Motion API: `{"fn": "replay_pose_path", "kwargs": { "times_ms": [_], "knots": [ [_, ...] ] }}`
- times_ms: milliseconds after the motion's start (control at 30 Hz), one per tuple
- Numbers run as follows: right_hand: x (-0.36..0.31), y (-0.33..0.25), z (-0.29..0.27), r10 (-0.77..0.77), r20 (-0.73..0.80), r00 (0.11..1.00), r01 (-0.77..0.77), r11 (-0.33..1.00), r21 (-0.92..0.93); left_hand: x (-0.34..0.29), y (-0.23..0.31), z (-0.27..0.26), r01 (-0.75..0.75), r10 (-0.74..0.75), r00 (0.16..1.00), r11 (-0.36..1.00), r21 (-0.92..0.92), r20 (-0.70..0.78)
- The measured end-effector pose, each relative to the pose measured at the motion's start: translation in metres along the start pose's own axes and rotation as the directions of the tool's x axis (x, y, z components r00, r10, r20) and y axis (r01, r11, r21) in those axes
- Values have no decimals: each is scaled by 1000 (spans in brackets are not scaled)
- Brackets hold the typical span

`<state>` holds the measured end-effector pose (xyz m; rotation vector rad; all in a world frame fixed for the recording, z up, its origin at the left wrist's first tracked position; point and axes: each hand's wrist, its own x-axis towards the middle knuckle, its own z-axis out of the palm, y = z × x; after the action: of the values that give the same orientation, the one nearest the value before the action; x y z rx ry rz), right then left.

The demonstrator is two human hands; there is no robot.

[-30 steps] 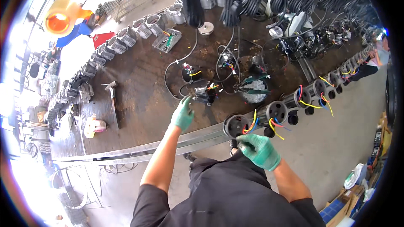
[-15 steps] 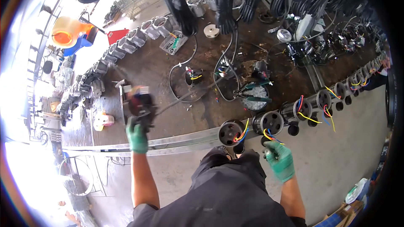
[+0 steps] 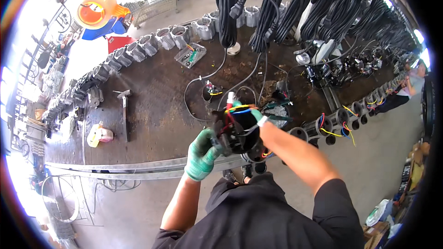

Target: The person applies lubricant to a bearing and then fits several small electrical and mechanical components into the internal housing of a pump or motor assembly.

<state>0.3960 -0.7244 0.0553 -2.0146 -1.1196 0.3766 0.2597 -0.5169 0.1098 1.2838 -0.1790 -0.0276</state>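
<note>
In front of me my left hand (image 3: 203, 154), in a green glove, is closed on the near left side of a dark part with coloured wires (image 3: 237, 133). This part looks like a black cylindrical housing; blur hides its details. My right hand (image 3: 253, 114), also gloved, reaches across its far side among yellow, blue and red wires, beside a small white-tipped piece (image 3: 230, 97). Its fingers are largely hidden, so I cannot make out what they grip. Just beyond lie green-handled pliers (image 3: 278, 117) on a container of clear bits (image 3: 278, 111).
A hammer (image 3: 124, 115) and a pinkish-yellow container (image 3: 100, 135) lie at left. Grey metal housings (image 3: 147, 45) line the far edge; black cylinders with wires (image 3: 325, 123) line the near right edge. Bundled black cables (image 3: 227, 14) hang over the table. Another person (image 3: 406, 87) stands far right.
My left hand has brought the dark part from the left to the middle. My right hand has left the row of cylinders and come up to the part. The view has shifted.
</note>
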Motion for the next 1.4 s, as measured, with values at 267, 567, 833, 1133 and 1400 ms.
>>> {"fn": "replay_pose_path", "kwargs": {
  "times_ms": [267, 567, 833, 1133, 1400],
  "knots": [
    [56, 73, -17, 798, -43, 601, -705, 505, -498, -50, -17, -49, 32, -88, 957, 979, -202, -276],
    [69, 146, -118, 653, -213, 727, -681, 646, -345, -18, -27, -56, 183, -232, 913, 968, -170, -335],
    [-13, 200, -193, 698, -511, 502, -865, 402, -301, 178, -134, 14, 117, -93, 988, 971, 209, -123],
    [-47, 161, -137, 585, 128, 801, -375, 656, -655, 198, -208, 12, 47, -198, 970, 719, 693, 139],
    [-81, 216, -165, 697, -191, 691, -442, 198, -875, 106, -186, -59, -1, -157, 987, 136, 991, 23]
  ]
}}
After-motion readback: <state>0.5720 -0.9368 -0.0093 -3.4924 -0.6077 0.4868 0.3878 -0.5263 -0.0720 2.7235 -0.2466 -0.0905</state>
